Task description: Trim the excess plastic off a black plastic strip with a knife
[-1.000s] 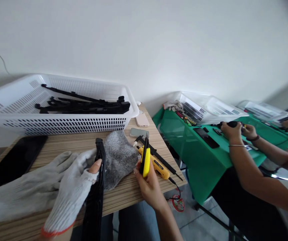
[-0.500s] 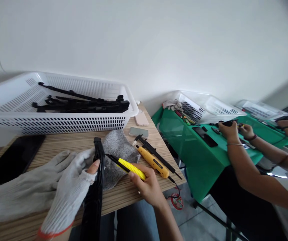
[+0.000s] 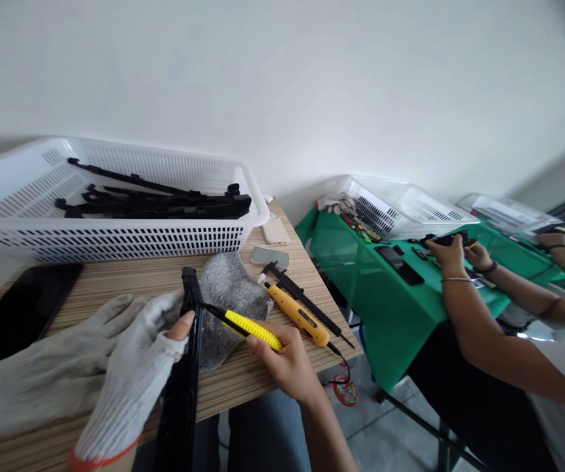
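Note:
In a white knit glove with the thumb tip bare, my left hand (image 3: 137,367) grips a long black plastic part (image 3: 181,393). The part slants from its upper end over the table down toward my lap. My bare right hand (image 3: 282,357) is closed around a craft knife (image 3: 253,330) with a ribbed yellow handle. Its dark tip reaches the right edge of the plastic part, just above my left thumb. Behind the knife, a grey felt cloth (image 3: 231,295) lies on the wooden table (image 3: 236,387). A spare glove (image 3: 51,373) lies left of my left hand.
A white basket (image 3: 115,242) at the back holds several black plastic parts (image 3: 164,203). Right of the cloth lie a yellow electric tool (image 3: 299,316), a black caliper (image 3: 307,301) and two phones. A co-worker's hands (image 3: 452,255) work at the green-covered table (image 3: 361,288).
The knife has shifted slightly left, and its tip sits closer against the plastic part's edge. My left hand keeps the same grip. The whole view has shifted slightly.

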### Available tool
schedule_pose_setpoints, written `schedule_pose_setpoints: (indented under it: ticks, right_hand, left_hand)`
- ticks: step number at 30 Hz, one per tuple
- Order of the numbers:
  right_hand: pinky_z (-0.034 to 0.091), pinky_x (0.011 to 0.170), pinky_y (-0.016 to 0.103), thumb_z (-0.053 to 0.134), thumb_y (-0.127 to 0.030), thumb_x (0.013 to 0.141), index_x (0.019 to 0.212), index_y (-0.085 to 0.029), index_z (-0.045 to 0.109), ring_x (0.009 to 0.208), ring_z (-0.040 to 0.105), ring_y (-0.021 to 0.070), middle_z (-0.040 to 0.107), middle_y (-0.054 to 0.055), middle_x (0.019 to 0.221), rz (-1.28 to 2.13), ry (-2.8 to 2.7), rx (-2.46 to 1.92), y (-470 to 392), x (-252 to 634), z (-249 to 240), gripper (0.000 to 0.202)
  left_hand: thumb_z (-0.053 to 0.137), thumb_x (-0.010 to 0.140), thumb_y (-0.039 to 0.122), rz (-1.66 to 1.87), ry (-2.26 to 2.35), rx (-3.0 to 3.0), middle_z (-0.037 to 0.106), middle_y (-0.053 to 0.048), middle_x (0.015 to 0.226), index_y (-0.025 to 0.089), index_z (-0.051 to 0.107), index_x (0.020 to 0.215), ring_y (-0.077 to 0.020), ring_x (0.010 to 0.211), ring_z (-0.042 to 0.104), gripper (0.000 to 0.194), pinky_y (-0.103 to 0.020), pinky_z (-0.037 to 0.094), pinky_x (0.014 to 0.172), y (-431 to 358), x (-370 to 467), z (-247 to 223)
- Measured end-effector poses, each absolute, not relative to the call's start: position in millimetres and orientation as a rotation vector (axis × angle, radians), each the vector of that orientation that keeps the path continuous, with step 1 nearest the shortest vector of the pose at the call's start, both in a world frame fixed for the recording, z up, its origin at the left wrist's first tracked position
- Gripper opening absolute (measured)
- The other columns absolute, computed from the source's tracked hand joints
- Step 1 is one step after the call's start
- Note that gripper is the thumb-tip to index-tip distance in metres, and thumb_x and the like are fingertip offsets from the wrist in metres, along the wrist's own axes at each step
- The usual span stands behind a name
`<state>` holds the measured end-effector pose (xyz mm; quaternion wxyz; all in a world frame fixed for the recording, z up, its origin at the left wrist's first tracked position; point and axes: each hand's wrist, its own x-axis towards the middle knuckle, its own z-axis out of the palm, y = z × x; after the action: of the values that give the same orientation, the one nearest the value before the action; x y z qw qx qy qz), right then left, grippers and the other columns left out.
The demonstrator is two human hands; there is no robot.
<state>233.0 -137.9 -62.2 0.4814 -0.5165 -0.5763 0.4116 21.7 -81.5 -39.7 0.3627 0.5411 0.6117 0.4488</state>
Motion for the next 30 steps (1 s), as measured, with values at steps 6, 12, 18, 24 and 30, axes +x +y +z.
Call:
schedule_pose_setpoints:
  ticks: [6,12,18,24,30]
  right_hand:
    - [0.057,0.079,0.034,0.072,-0.054,0.091,0.101,-0.020,0.086,0.082,0.071,0.0254,0.078,0.005,0.084,1.005,-1.393,-1.223,-138,233,-61,0.038]
    - [0.057,0.076,0.034,0.072,-0.051,0.092,0.102,-0.019,0.086,0.081,0.072,0.0255,0.077,0.005,0.082,0.981,-1.347,-1.230,-138,233,-69,0.035]
    - [0.058,0.092,0.039,0.061,-0.047,0.101,0.127,-0.019,0.078,0.101,0.073,0.0282,0.079,0.011,0.110,0.787,-1.388,-1.274,-140,231,-79,0.041]
    - [0.058,0.088,0.043,0.051,-0.030,0.102,0.146,-0.020,0.065,0.101,0.068,0.0296,0.074,0.014,0.109,0.323,-1.644,-1.501,-146,219,-79,0.047]
    - [0.055,0.086,0.054,0.064,-0.018,0.093,0.138,-0.022,0.070,0.097,0.064,0.0347,0.075,0.015,0.110,0.118,-1.897,-1.711,-137,204,-76,0.045]
  left_hand:
    - [0.071,0.067,0.063,1.148,1.581,1.368,0.081,-0.009,0.101,0.023,0.071,0.108,-0.0309,0.095,0.076,0.058,-0.041,0.063,0.080,-83,23,-36]
    - [0.072,0.065,0.063,1.136,1.581,1.355,0.082,-0.008,0.098,0.024,0.071,0.106,-0.0307,0.088,0.077,0.057,-0.041,0.063,0.075,-83,25,-31]
    - [0.072,0.067,0.064,1.151,1.609,1.402,0.082,-0.009,0.098,0.023,0.072,0.106,-0.0307,0.089,0.076,0.056,-0.043,0.061,0.081,-83,22,-38]
    - [0.072,0.072,0.063,1.170,1.562,1.422,0.082,-0.009,0.099,0.021,0.071,0.112,-0.0283,0.086,0.075,0.058,-0.039,0.061,0.074,-83,21,-43]
    - [0.071,0.076,0.064,1.156,1.577,1.459,0.081,-0.008,0.096,0.020,0.071,0.115,-0.0257,0.077,0.074,0.059,-0.038,0.061,0.070,-85,21,-41]
